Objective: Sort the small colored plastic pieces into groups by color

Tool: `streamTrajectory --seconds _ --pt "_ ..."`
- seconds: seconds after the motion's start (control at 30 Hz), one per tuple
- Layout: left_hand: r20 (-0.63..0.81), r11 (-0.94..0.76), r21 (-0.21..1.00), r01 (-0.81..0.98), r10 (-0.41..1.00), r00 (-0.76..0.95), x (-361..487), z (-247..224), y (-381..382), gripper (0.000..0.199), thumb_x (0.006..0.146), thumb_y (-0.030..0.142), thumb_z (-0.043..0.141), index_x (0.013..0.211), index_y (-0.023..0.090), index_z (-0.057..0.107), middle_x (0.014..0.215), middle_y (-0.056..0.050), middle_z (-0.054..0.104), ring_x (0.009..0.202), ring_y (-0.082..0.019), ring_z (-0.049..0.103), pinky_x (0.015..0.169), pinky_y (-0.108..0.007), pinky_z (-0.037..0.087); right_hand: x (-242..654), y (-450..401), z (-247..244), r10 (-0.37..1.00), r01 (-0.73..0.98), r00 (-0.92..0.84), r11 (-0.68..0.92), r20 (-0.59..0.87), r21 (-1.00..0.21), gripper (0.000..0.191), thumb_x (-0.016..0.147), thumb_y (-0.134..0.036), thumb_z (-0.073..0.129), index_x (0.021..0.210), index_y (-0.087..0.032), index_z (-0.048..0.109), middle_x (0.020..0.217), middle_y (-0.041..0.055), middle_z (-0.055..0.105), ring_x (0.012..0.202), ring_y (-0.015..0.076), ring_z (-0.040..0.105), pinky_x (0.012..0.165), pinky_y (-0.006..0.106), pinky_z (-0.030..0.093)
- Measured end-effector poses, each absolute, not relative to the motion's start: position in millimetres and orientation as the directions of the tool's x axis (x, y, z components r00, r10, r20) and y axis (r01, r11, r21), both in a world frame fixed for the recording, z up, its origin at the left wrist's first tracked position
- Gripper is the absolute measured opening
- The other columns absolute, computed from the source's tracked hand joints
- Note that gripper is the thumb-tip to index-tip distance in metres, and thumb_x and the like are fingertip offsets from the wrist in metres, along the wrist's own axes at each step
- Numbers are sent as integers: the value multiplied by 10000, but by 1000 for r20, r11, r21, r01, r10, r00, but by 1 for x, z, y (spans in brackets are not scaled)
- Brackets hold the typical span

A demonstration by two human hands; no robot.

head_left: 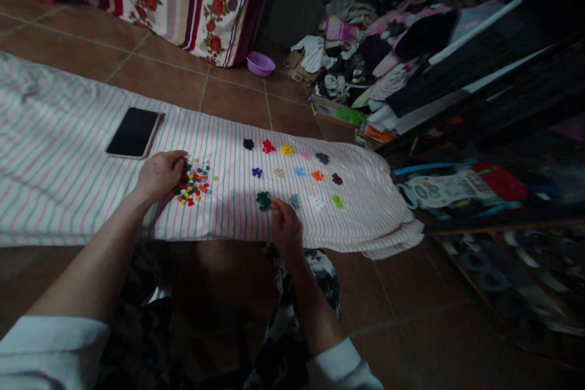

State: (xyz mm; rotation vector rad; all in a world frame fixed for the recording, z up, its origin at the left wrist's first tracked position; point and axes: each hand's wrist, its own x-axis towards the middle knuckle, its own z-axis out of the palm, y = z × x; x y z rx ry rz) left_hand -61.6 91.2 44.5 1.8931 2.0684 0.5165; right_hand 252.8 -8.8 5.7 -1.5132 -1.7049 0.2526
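Multicoloured pieces [198,181] lie jumbled; I cannot tell whether left fingers [176,158] or right fingers [276,205] grip any.

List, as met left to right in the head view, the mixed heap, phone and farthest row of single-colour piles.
Phone, mixed heap, black pile, red pile, yellow pile, pink pile, dark grey pile.

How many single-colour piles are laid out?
14. Far row: black, red, yellow, pink, dark grey. Middle row: purple, tan, light blue, orange, brown. Near row: dark green, light grey, white, lime. The right hand could hide more.
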Motion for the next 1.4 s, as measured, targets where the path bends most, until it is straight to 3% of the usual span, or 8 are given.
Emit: streamTrajectory --seconds 0.3,0.63,1.0,1.2,1.4 --pt "10 95 530 843 993 -118 -61 45 92 427 941 251 396 1274 218 661 1149 -65 744 1103 -223 675 985 -336 504 248 -5 14 866 725 74 294 495 -622 269 944 -282 452 1056 -206 685 997 103 733 941 225 694 851 403 581" --pt "-19 114 601 791 992 -128 -61 48 93 430 928 212 396 1265 204 663 1119 -45 758 1051 -199 695 955 -306 516 180 21 23 887 596 -163 437 432 -674 268 922 -213 440 987 -205 701 960 90 711 924 199 674 851 342 561" --pt "-20 104 571 814 993 -112 -65 54 89 443 941 242 394 1293 169 651 1168 -84 740 1092 -225 683 999 -319 501 128 61 6 938 722 -71 282 339 -631 373 896 -171 426 1157 -163 693 1087 105 658 971 210 635 912 343 507" --pt "0 87 552 829 995 -104 -68 51 89 438 943 253 398 1291 177 653 1159 -78 744 1100 -217 680 997 -304 495 123 63 -2 942 770 -28 233 334 -594 283 893 -221 511 1074 -197 727 1040 63 648 799 153 619 770 266 484" --pt "-1 107 529 842 992 -125 -73 56 87 436 947 249 393 1290 190 656 1148 -77 749 1103 -220 683 983 -307 503 122 63 0 932 765 -24 251 362 -593 223 883 -193 506 962 -189 714 989 51 647 752 138 602 744 255 462"
